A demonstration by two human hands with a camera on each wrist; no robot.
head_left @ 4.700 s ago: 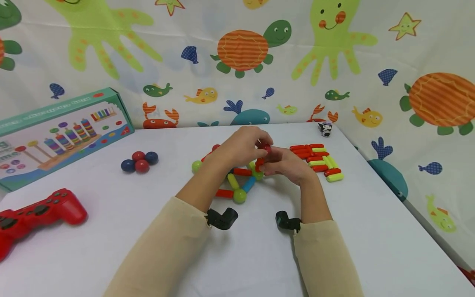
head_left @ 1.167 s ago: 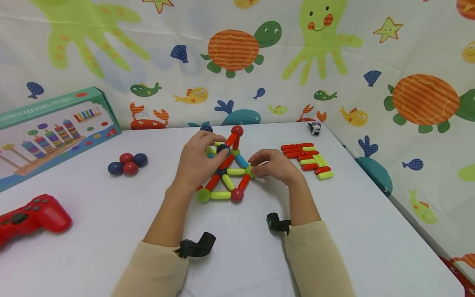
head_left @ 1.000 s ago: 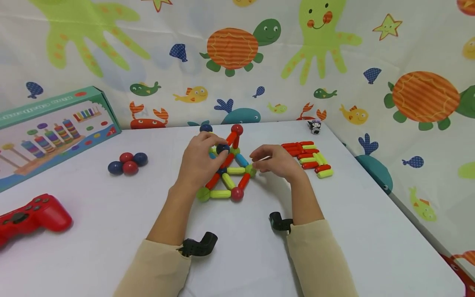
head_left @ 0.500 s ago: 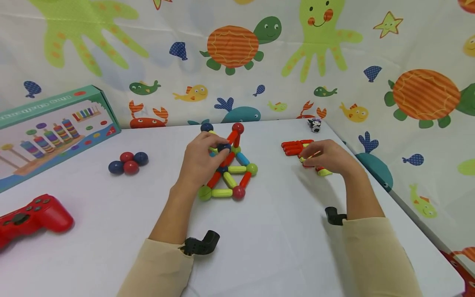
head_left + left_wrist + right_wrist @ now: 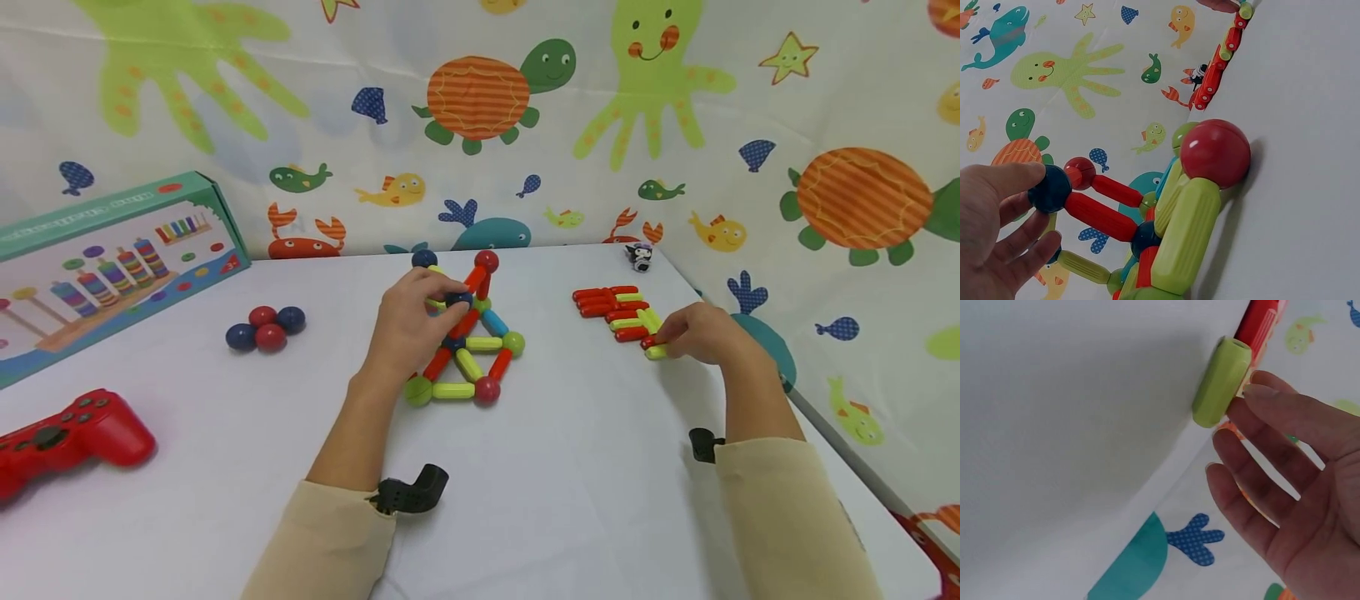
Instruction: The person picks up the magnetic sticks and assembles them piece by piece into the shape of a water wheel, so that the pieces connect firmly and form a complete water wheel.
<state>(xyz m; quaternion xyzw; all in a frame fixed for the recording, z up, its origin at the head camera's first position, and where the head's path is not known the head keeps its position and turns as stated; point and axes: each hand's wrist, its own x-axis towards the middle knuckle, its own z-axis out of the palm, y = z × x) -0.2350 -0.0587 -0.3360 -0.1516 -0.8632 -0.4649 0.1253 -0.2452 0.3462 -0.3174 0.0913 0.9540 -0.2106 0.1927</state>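
Note:
A structure of magnetic sticks and balls stands mid-table, with a red ball at its top. My left hand grips it, thumb and fingers pinching a dark blue ball that tops a red stick. The left wrist view shows a large red ball and a green stick at the near corner. My right hand is at the near end of a row of loose red and green sticks. Its straight fingers touch the last green stick.
A teal toy box lies at the left, with three loose balls beside it and a red game controller in front. A small figurine sits at the far right corner. The table's right edge runs close to the stick row.
My right hand left the structure and moved right to the row of loose sticks, now touching the end green stick. The left hand kept its hold on the structure.

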